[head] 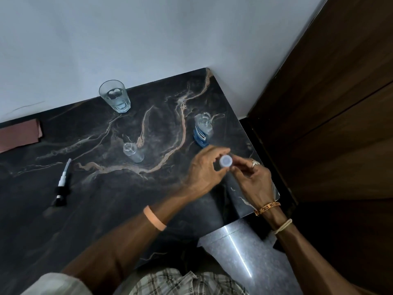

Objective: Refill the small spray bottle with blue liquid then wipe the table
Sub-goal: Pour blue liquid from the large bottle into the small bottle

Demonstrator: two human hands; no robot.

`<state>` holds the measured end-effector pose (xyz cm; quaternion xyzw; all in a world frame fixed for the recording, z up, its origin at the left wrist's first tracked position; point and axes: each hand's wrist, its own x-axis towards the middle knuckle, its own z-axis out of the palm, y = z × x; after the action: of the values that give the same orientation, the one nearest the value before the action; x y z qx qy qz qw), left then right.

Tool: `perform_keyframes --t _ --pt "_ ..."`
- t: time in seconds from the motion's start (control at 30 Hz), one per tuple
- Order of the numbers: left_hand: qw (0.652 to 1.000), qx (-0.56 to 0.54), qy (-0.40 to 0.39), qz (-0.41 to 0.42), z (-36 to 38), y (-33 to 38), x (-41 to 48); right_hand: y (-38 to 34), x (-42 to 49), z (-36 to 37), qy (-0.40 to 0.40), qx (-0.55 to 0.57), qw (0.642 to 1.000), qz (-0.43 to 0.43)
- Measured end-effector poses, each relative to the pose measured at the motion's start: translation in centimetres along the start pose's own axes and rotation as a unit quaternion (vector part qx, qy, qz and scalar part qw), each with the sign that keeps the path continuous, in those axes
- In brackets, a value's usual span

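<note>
A small clear spray bottle [133, 152] stands open and uncapped in the middle of the dark marble table [106, 188]. Its black-and-white spray pump [61, 186] lies on the table to the left. A bottle of blue liquid [202, 130] stands uncapped near the table's right edge. Just in front of it, my left hand [204, 169] and my right hand [251, 179] hold a small cap [225, 161] between their fingertips, its pale inside facing up.
A glass of water [114, 96] stands at the back by the white wall. A reddish-brown cloth [20, 135] lies at the far left edge. A wooden panel [329, 103] rises to the right of the table.
</note>
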<state>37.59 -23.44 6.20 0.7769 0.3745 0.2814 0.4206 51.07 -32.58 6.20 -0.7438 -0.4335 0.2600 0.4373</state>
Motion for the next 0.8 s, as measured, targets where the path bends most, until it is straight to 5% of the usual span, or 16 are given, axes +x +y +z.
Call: perform_keyframes --t 0.2,0.8 --pt "0.993 0.048 -0.076 -0.075 4.6 -3.4 -2.1 4.3 -1.5 0.9 -0.075 -0.060 0.988 0.118" --pt "0.968 0.125 -0.186 -0.110 6.3 -6.6 -2.8 5.3 -0.8 2.1 -0.172 -0.227 0.954 0.090"
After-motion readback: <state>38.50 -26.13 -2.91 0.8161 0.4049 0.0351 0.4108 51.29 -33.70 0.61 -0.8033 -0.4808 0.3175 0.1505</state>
